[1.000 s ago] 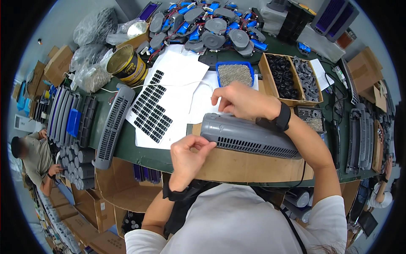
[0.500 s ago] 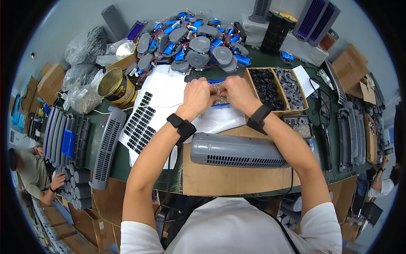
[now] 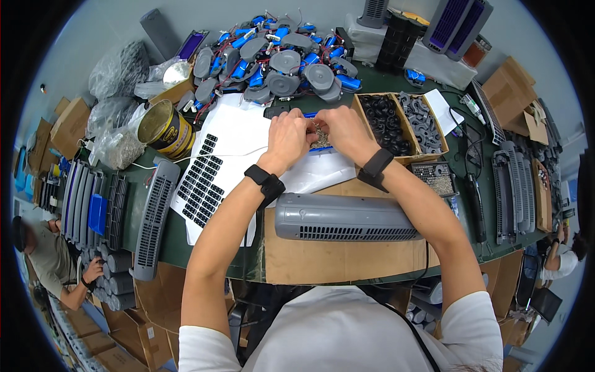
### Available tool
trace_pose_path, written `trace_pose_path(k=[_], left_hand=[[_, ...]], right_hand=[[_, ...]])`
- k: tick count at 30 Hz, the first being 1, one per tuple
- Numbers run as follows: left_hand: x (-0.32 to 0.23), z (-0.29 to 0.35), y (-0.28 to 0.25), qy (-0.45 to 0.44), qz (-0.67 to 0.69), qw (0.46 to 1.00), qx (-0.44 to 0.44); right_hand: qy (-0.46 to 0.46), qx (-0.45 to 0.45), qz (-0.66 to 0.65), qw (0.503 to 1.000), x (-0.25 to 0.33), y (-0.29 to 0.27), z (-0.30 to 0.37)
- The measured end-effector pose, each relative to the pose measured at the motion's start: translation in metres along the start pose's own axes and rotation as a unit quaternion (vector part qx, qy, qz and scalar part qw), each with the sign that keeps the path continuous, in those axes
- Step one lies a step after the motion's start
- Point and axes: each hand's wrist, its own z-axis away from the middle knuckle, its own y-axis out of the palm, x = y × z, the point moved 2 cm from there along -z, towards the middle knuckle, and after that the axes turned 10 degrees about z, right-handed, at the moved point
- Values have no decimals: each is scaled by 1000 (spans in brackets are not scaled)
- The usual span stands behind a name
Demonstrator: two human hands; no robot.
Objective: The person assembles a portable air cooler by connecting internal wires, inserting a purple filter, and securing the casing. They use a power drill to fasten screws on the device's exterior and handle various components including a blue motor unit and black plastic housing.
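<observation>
Both hands meet over a small blue tray (image 3: 320,149) of tiny metal pieces, probably screws. My left hand (image 3: 288,137) is at the tray's left side with its fingers bent and pressed together. Over the right side, my right hand (image 3: 346,131) has thumb and fingers in a pinch. Whatever sits between the fingertips is too small to name. Nearer to me, a long grey slotted housing (image 3: 347,217) lies crosswise on a cardboard sheet (image 3: 310,263). My right forearm passes over its right end.
A wooden box (image 3: 416,159) of black and grey parts stands right of the hands. Blue-and-grey motor parts (image 3: 285,62) are heaped behind. At left are a paper sheet with black pads (image 3: 201,180), a yellow-black bucket (image 3: 166,130) and another housing (image 3: 158,217). Co-workers sit at both sides.
My fingertips have come closer together over the tray, the right hand shifting a little left. The housing stays in place on the cardboard. The whole view has tilted slightly.
</observation>
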Motion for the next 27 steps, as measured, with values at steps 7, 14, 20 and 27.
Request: trace_pose_path(k=[7,14,20,27], left_hand=[[6,-2,1,-75,58,995,-10],[4,1,-29,-143,164,976,-20],[-58,50,-106,-133,216,967,-24],[-135,122,-90,-161,404,899,53]], right_hand=[[11,-3,-50,999,-3,-6,1],[19,12,-84,996,-6,-17,0],[-16,150,-223,963,11,-68,27],[-52,313,-202,927,7,-97,82]])
